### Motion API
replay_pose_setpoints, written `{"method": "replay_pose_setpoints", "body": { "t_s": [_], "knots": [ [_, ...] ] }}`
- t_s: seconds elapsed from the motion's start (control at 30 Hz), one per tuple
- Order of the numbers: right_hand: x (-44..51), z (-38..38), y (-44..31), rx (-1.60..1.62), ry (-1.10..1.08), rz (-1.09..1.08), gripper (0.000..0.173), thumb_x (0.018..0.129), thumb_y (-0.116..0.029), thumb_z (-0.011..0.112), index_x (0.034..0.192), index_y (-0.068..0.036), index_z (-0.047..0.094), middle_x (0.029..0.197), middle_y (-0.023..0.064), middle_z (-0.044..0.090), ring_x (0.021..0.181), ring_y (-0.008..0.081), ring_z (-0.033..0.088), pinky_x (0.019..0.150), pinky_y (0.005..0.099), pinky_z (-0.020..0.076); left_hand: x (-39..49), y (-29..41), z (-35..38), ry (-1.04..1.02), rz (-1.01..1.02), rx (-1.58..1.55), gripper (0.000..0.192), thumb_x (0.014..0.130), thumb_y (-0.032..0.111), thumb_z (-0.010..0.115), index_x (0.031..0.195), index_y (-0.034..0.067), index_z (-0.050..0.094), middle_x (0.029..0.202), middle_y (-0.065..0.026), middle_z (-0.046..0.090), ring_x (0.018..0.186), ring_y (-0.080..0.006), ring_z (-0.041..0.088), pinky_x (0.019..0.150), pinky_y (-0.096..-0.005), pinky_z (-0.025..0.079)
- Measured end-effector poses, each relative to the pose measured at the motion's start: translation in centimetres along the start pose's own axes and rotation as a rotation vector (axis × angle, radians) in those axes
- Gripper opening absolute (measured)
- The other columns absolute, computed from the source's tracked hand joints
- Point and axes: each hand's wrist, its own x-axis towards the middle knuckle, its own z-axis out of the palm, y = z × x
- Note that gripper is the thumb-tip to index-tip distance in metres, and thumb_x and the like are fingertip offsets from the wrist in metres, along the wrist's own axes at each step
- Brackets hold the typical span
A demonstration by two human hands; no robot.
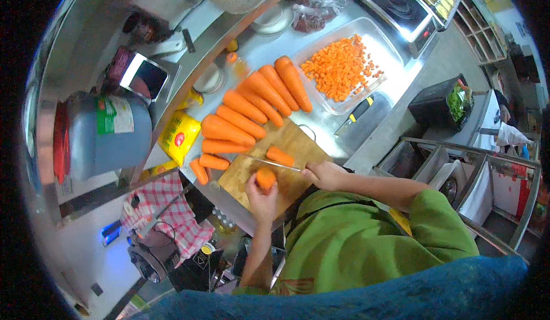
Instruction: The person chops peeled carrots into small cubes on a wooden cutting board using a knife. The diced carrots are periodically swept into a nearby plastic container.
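Note:
Over a wooden cutting board [296,137], my left hand [263,199] grips a cut piece of carrot [266,178], its round end facing up. My right hand [325,175] holds a knife [275,163] by the handle, the blade reaching left across the board. Just beyond the blade lies another carrot piece [280,156]. Several whole peeled carrots [258,94] are lined up along the far side of the board, with shorter pieces [214,162] at the left end. Past them, a clear plastic tub [389,58] holds diced carrot [337,68].
A yellow-and-black handled tool [360,109] lies beside the tub. An induction cooker [393,6] stands at the back right. Yellow packets [180,137] and a large plastic jug [109,135] are on the left. Wrapped food [316,12] sits at the back. Right of the counter are metal-framed bins [455,161].

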Motion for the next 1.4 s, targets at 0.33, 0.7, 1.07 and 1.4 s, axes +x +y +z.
{"method": "replay_pose_setpoints", "body": {
  "t_s": [0.33, 0.7, 1.07, 1.4],
  "knots": [
    [-4.6, -1.1, -2.1, -0.294, -0.19, 0.063, 0.057, 0.114, -0.056, 0.038, 0.117, -0.006, 0.066, 0.091, 0.0255, 0.075, 0.091, 0.0501, 0.073, 0.085, 0.0645, 0.0551, -4.5, -3.7, -0.7, -0.277, 0.521, 0.601, 0.047, 0.088, 0.019, 0.076, 0.134, 0.01, 0.07, 0.138, -0.0151, 0.065, 0.133, -0.038, 0.059, 0.114, -0.0545, 0.045],
    [-6.2, -0.9, -5.7, -0.344, -0.224, 0.137, 0.054, 0.114, -0.056, 0.041, 0.117, -0.007, 0.064, 0.095, 0.0245, 0.076, 0.094, 0.0482, 0.074, 0.086, 0.0636, 0.0559, -6.3, -6.6, 1.6, -0.053, 0.4, 0.434, 0.036, 0.096, 0.027, 0.078, 0.122, 0.002, 0.073, 0.129, -0.0201, 0.069, 0.129, -0.0448, 0.061, 0.115, -0.0557, 0.049],
    [2.4, 4.6, -3.4, -0.299, -0.175, 0.0, 0.058, 0.113, -0.057, 0.042, 0.112, -0.004, 0.066, 0.092, 0.0261, 0.076, 0.091, 0.0513, 0.074, 0.081, 0.0634, 0.0577, -6.1, -6.8, 1.8, -0.013, 0.442, 0.427, 0.041, 0.094, 0.032, 0.079, 0.125, 0.006, 0.072, 0.141, -0.0169, 0.065, 0.133, -0.0422, 0.059, 0.115, -0.0566, 0.049],
    [-0.4, 3.2, -1.3, -0.18, -0.058, -0.114, 0.052, 0.113, -0.055, 0.043, 0.115, -0.008, 0.065, 0.09, 0.0244, 0.074, 0.089, 0.0512, 0.071, 0.08, 0.0634, 0.055, -4.8, -2.9, 1.7, 0.062, 0.171, 0.277, 0.067, 0.08, 0.022, 0.09, 0.14, 0.016, 0.061, 0.15, -0.0279, 0.05, 0.137, -0.0502, 0.052, 0.111, -0.0603, 0.048]
  ]
}}
